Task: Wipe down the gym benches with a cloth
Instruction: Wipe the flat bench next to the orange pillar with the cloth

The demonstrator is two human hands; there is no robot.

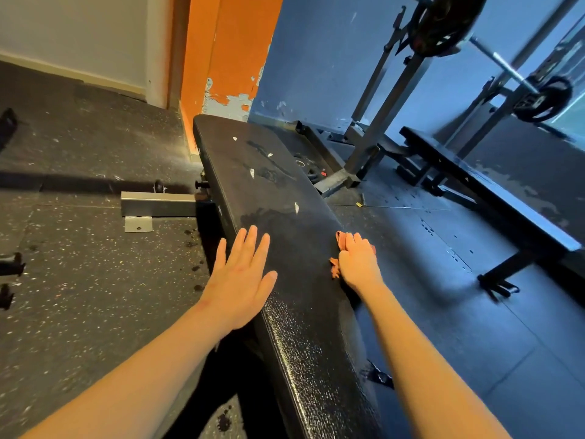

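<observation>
A long black padded bench (272, 191) runs from the bottom middle up toward the orange wall. Its top has wet streaks and small white tears. My left hand (242, 277) lies flat with straight fingers on the bench's left edge. My right hand (359, 261) presses a small orange cloth (336, 267) against the bench's right edge; the hand covers most of the cloth, and its fingers lie over it.
A second black bench (493, 185) stands to the right under a barbell rack (380, 122) loaded with weight plates (443, 20). A metal foot bar (155, 204) of the near bench sticks out left. Speckled rubber floor (79, 280) lies on both sides.
</observation>
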